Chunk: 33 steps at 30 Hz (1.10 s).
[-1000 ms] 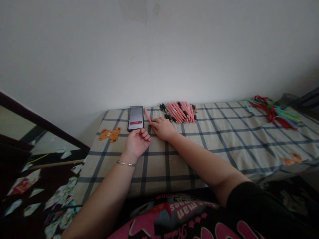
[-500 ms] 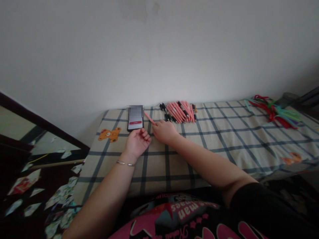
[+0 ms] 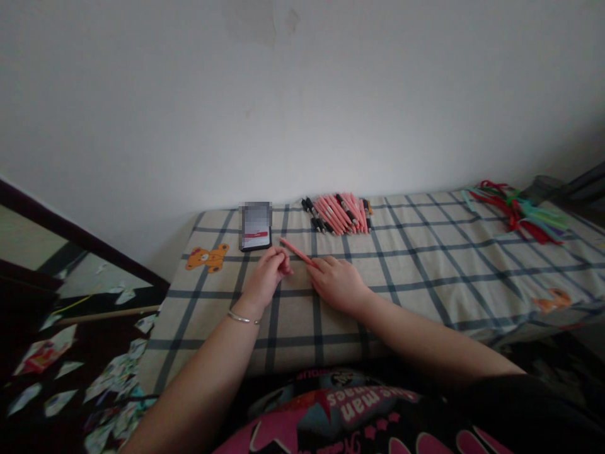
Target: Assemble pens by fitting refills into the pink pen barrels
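My right hand rests low over the checked cloth, its fingers closed on one end of a pink pen. The pen's free end points up and left, away from the hand. To the left, my left hand has its fingers curled in, and nothing shows in them. A silver bangle circles that wrist. Just beyond the left hand lies a phone with its screen lit and partly blurred. Behind the right hand, against the wall, is a pile of pink and black pens.
A plaid tablecloth with printed bears covers the table, which stands against a pale wall. Red, green and blue strips lie bunched at the far right. Paper scraps are scattered below the table's left side.
My right hand has drawn back toward me and right, bringing the pink pen away from beside the phone. My left hand has turned palm inward and its fingers have curled tighter.
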Motion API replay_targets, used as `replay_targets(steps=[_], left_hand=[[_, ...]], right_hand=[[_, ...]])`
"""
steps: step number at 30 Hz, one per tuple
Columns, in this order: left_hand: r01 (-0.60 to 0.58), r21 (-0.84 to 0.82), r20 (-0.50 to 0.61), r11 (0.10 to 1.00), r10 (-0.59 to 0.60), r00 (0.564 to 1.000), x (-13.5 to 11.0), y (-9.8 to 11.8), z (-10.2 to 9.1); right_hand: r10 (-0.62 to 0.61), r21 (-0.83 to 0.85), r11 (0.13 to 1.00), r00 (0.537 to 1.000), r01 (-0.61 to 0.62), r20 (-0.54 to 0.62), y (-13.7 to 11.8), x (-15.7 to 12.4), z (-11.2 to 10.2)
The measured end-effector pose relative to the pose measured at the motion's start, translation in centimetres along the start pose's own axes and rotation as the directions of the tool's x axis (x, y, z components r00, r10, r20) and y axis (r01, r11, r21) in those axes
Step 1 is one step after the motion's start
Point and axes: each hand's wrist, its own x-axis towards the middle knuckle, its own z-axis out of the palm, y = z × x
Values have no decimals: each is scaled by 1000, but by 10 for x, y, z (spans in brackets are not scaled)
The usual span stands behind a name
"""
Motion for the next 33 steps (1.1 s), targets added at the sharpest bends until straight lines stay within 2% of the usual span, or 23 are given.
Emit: replay_targets(steps=[2, 4, 7, 11, 13, 16, 21, 27, 33], left_hand=[[-110, 194, -12, 975, 115, 993, -5, -1, 3], [-218, 345, 0, 913, 232, 973, -8, 0, 5], [-358, 561, 106, 747, 365, 925, -11, 1, 7], [-476, 761, 320, 441, 383, 866, -10, -3, 6], [-489, 792, 366, 366, 356, 860, -10, -6, 5], [-484, 794, 374, 368, 331, 866, -9, -8, 4], [-492, 729, 365, 476, 338, 867, -8, -9, 3], [-541, 757, 438, 367, 329, 836, -7, -11, 3], [-593, 718, 497, 365, 329, 803, -10, -9, 10]], right_hand=[[-24, 5, 1000, 1000, 24, -12, 7, -7, 2], [-11, 26, 1000, 999, 11, -31, 13, -12, 6], [64, 119, 992, 993, -52, -98, 22, -18, 10], [137, 319, 944, 981, -86, -140, 34, -21, 14], [193, 389, 913, 971, -124, -142, 40, -21, 16], [236, 440, 887, 957, -141, -169, 45, -19, 19], [149, 400, 915, 963, -49, -224, 45, -18, 20], [118, 321, 946, 977, -56, -177, 43, -18, 20], [75, 213, 976, 984, -39, -161, 36, -18, 17]])
